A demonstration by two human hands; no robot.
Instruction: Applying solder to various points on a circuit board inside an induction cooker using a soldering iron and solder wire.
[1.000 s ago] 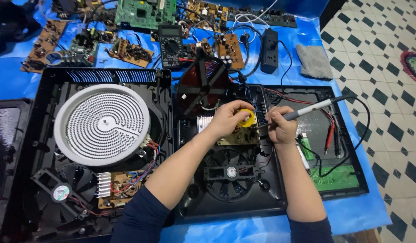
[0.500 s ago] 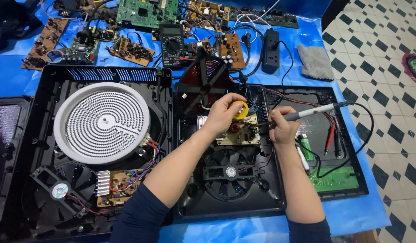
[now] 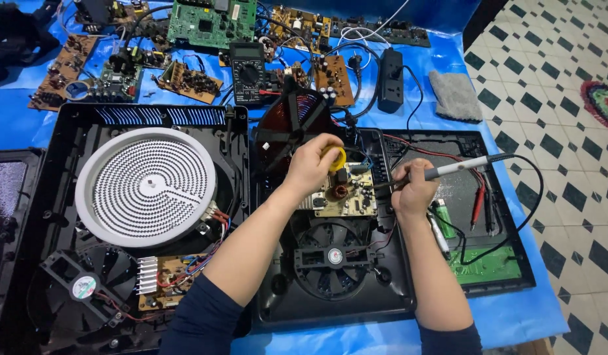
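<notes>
I look down on the bench [image 3: 28,125], covered in a blue sheet, with two opened black cooker housings on it. The left housing [image 3: 54,217] carries a large white coil plate [image 3: 146,187]; the right housing [image 3: 337,309] holds a round fan [image 3: 330,256] and, just above it, the small circuit board [image 3: 343,194] I am working on.

My right hand [image 3: 414,190] has its fingers closed in a pen grip around the soldering iron [image 3: 458,166], tip angled in toward the board's right edge. My left hand [image 3: 312,167] pinches a yellow ring-shaped spool [image 3: 335,158], probably solder, at the board's top edge; its fingers are curled tight around it.

To do this well, I judge I should brace both wrists on the housing, bring the tip onto one joint only, keep the iron's black cord [image 3: 534,197] away from the red probes [image 3: 478,204], and keep my fingers back from the hot tip.
</notes>
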